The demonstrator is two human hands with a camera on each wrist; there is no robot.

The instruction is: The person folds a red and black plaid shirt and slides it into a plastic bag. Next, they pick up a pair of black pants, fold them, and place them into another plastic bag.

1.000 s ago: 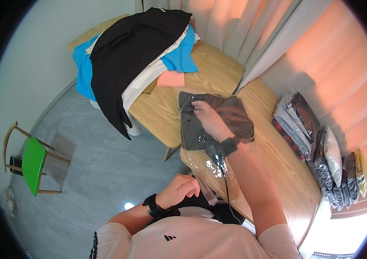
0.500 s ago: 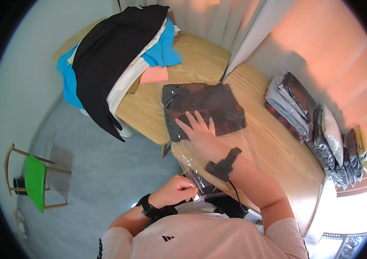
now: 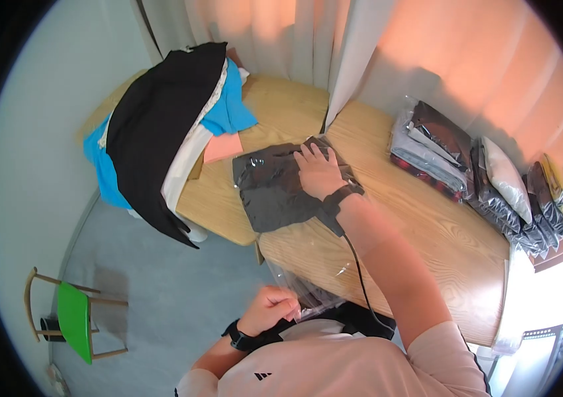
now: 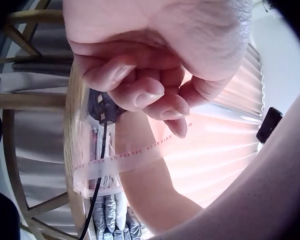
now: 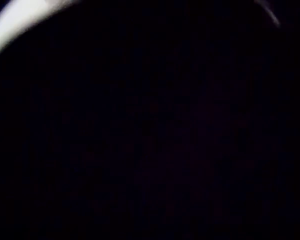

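A folded dark garment (image 3: pixel 271 192) lies in a clear plastic bag on the wooden table. Spread over its far right part, my right hand (image 3: pixel 321 173) presses on the bag with fingers extended. My left hand (image 3: pixel 269 309) is low by the table's front edge, its fingers curled and pinching the bag's open end (image 3: pixel 311 298). In the left wrist view, a clear strip with red lettering (image 4: pixel 150 150) runs right beneath the curled fingers (image 4: pixel 145 97). The right wrist view is almost wholly black.
A heap of clothes with a black garment (image 3: pixel 155 126) on top covers the table's far left. Several bagged garments (image 3: pixel 430 152) line the curtain side at right. A green-seated chair (image 3: pixel 75 321) stands on the floor at left. A black cable (image 3: pixel 357 264) trails from the right wrist.
My right hand has slid across the bag, first toward me, then away to the far right part. The left hand keeps its place at the bag's near end. The head view has shifted.
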